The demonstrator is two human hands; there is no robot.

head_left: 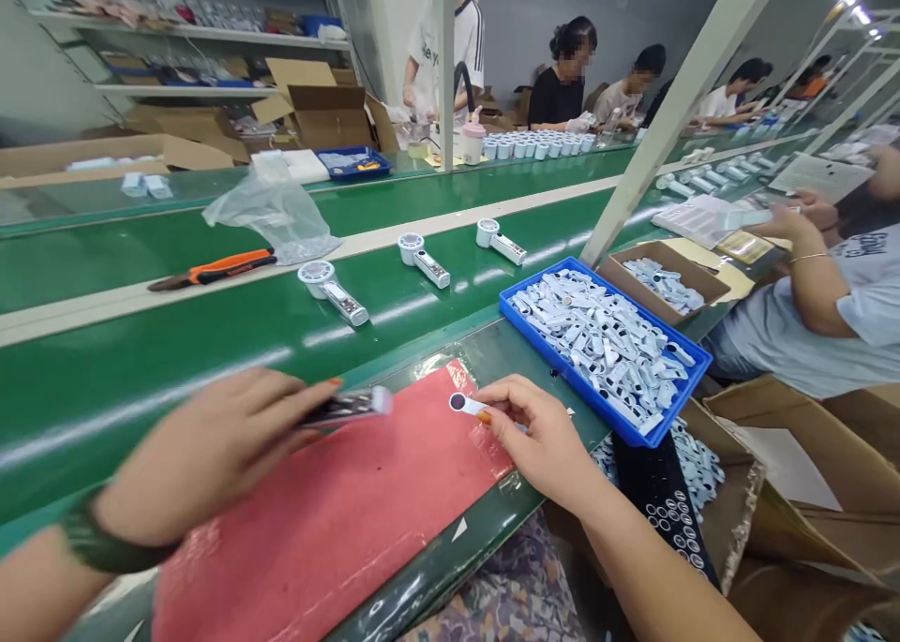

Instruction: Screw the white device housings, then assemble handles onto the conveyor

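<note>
The left hand (211,455) covers part of a silver-and-black part (344,408), which is blurred, and the right hand (541,440) hides the end of a white piece (468,405). Goods (211,9) on the far-left shelf (197,36) are too small to tell, and the near-right carton (808,492) runs off the edge.

The white plastic bar with polished metal face (344,408) has a bright, reflective finish. The small white plastic tab (470,405) appears smooth. The pink sheet (330,520) is matt, with glossy clear tape along its edge. The green conveyor belt (141,408) is smooth and semi-gloss. The blue plastic tray (545,291) is glossy; the brown corrugated cardboard box (665,276) is matt.
</note>
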